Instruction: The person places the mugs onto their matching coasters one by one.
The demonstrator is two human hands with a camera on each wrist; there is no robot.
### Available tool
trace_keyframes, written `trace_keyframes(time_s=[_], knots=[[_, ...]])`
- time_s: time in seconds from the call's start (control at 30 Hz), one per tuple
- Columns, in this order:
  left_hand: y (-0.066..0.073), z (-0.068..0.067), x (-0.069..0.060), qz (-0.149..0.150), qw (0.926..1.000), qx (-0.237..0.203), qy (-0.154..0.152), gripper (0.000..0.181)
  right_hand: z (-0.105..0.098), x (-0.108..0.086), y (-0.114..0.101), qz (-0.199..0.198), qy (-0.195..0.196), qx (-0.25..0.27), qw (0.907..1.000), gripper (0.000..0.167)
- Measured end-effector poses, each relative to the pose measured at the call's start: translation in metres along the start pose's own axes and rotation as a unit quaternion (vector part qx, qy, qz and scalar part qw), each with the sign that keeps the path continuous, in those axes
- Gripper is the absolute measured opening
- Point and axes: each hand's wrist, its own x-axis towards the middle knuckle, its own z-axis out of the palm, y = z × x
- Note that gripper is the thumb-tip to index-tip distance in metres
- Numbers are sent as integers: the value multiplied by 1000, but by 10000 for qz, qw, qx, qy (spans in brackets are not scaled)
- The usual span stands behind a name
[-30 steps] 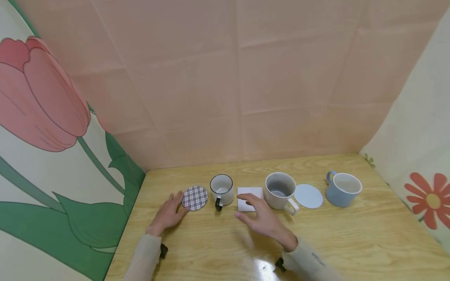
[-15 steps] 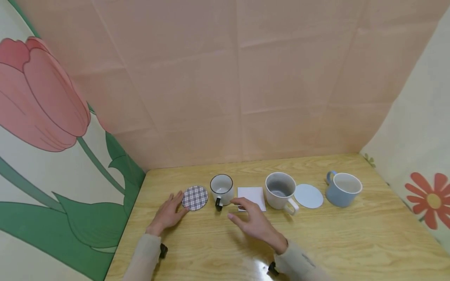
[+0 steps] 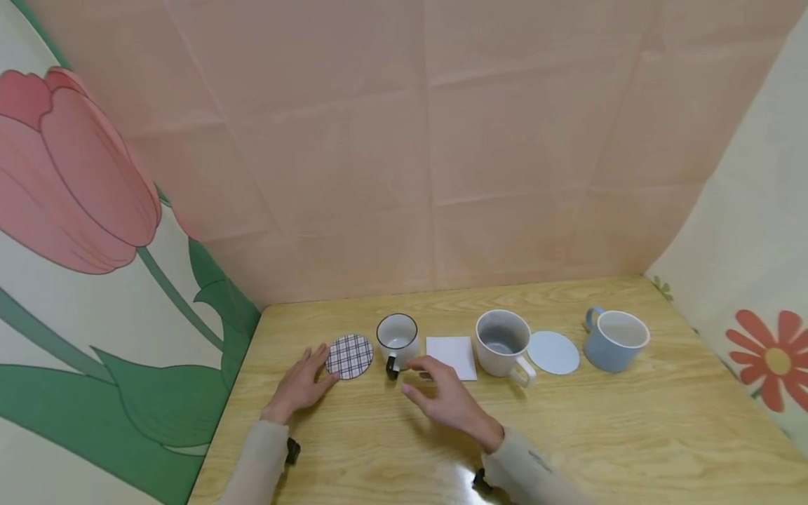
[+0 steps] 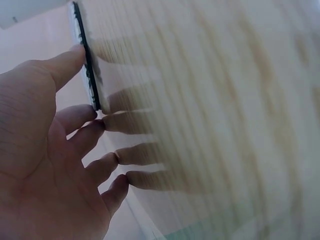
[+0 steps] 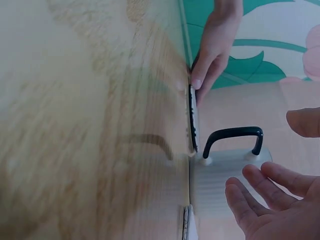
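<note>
In the lower centre of the head view, five pale fingers of the left hand lie loosely extended on a light wood-grain counter. Its thumb and forefinger touch the near-left edge of a thin round coaster with dark plaid lines on white, which lies flat left of centre; the left wrist view shows the other fingertips resting on the counter.

The right hand, just below the middle, has its fingers gently bent, with thumb and forefinger apart and nothing held. Its forefinger is just beside the white mug with black rim and black handle, whose handle points toward the bottom of the frame; whether they touch is unclear.

The mug stands upright between the plaid coaster and a white square coaster, which the right fingers partly overlap in this view. To the right stand a larger white mug with a grey inside, a pale round coaster and, farthest right, a light-blue mug with a white inside.

A plain pink cloth hangs behind; a large pink tulip print fills the left, a red flower print the lower right.
</note>
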Motion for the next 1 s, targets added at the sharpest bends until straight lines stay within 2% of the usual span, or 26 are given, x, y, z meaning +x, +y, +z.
trace_keyframes(time_s=[0.57,0.83,1.0], knots=[[-1,1,1,-1,10000,-7,-25,71,8,10,5,512,-181,346,9979,42],[0,-1,0,8,10000,-26,-32,71,16,12,11,339,-50,406,9986,39],[0,-1,-1,94,9999,-53,2,71,22,11,11,370,75,470,9982,36]])
